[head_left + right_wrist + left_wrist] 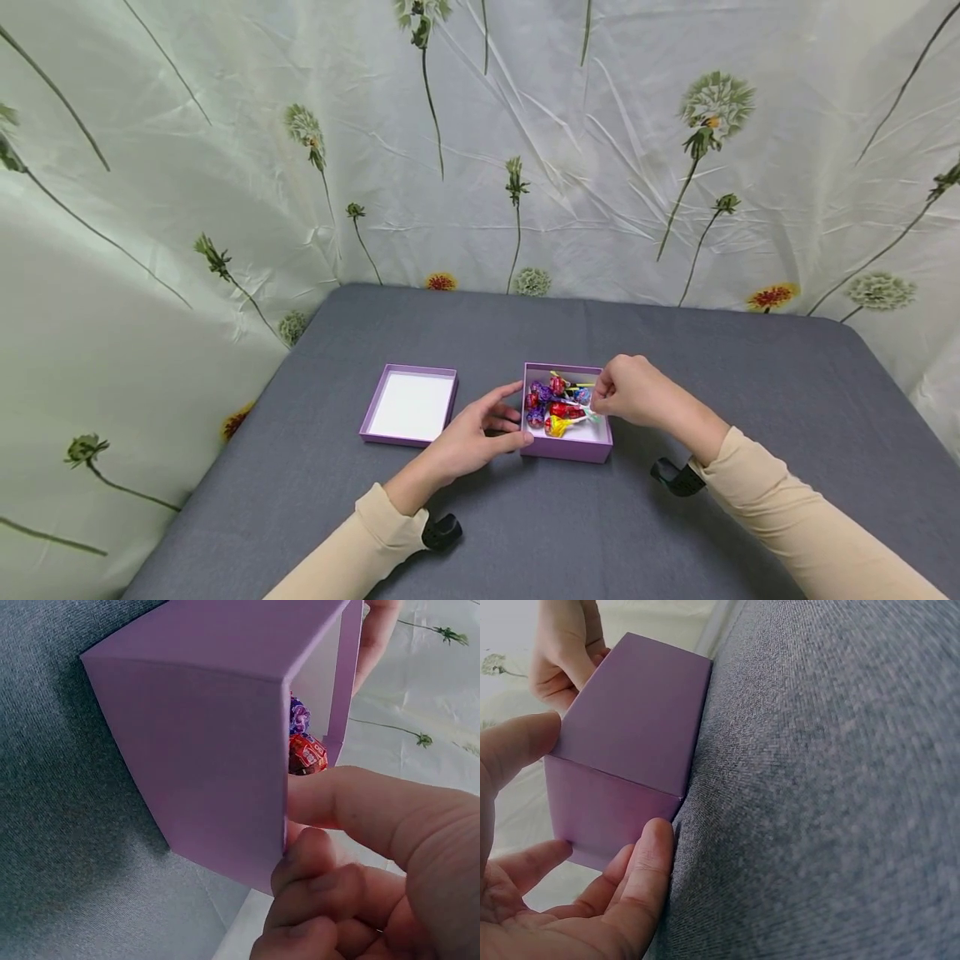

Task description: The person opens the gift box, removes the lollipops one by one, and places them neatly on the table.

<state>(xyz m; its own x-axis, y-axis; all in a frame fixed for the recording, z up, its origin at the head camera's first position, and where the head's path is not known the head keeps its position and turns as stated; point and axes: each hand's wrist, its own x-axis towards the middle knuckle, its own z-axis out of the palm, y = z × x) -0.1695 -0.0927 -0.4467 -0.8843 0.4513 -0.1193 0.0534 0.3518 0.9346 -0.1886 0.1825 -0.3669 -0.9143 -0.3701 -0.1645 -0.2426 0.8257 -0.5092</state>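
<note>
An open purple box stands on the grey table, with several wrapped lollipops in purple, red, yellow and blue inside. My left hand holds the box at its left side: the thumb touches the near left corner and the fingers lie along the left wall, as the left wrist view shows. My right hand reaches over the right wall, thumb and forefinger pinching a lollipop with a pale green wrapping at its fingertips. In the right wrist view those fingertips are partly hidden behind the box wall.
Left of the box lies a purple-rimmed lid, its white inside facing up. The grey cloth-covered table meets a white curtain with a dandelion print at its back and left. Dark bands sit at both wrists.
</note>
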